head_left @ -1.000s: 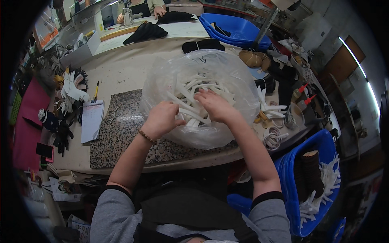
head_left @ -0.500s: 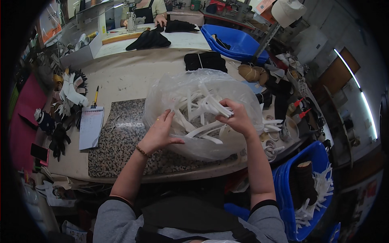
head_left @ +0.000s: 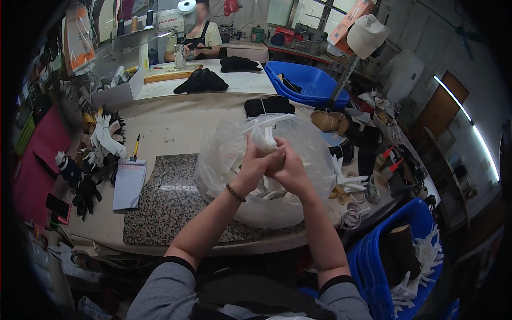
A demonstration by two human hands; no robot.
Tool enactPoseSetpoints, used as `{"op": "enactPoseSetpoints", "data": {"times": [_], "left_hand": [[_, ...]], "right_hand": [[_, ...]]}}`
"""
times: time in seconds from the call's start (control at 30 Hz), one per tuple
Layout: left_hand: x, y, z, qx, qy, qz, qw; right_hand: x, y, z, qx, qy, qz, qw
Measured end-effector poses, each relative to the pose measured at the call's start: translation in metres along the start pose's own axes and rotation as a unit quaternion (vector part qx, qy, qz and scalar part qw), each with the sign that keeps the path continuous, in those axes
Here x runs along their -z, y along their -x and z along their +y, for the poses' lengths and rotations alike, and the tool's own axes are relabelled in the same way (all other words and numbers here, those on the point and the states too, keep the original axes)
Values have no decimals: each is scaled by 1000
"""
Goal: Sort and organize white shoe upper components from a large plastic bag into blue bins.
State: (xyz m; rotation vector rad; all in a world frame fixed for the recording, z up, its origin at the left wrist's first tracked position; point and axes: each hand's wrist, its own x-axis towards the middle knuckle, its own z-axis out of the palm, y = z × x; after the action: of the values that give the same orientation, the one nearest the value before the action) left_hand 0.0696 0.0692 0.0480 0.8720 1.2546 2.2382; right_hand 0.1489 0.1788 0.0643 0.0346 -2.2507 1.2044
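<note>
A large clear plastic bag (head_left: 314,160) sits in front of me, with loose white strips (head_left: 272,190) showing inside it. Over its opening, both my hands have come together around a bunch of white strips (head_left: 263,137). My left hand (head_left: 252,168) wraps the bunch from the left, a beaded bracelet on that wrist. From the other side my right hand (head_left: 290,169) closes on it, its fingers against the left hand. The upper ends of the bunch stick up past the fingers; its lower part is hidden by the hands.
Under the bag lies a speckled stone slab (head_left: 165,197). Left of it are a notepad (head_left: 128,184), a pen (head_left: 136,145) and a pile of gloves (head_left: 104,138). Blue tubs (head_left: 312,82) stand at the back and lower right. A co-worker (head_left: 205,40) sits beyond at a sewing machine.
My left hand has left the bag's left side and joined my right hand on the white strips. The right hand has moved inward to the left. The view has tilted up.
</note>
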Motion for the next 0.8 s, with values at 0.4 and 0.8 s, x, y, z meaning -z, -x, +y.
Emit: {"op": "enactPoseSetpoints", "data": {"times": [0.4, 0.8], "left_hand": [[29, 6, 39, 51, 111, -65, 990], [37, 10, 24, -37, -86, -22, 995]], "right_hand": [[24, 13, -19, -96, -207, 24, 973], [39, 34, -44, -101, -202, 350, 909]]}}
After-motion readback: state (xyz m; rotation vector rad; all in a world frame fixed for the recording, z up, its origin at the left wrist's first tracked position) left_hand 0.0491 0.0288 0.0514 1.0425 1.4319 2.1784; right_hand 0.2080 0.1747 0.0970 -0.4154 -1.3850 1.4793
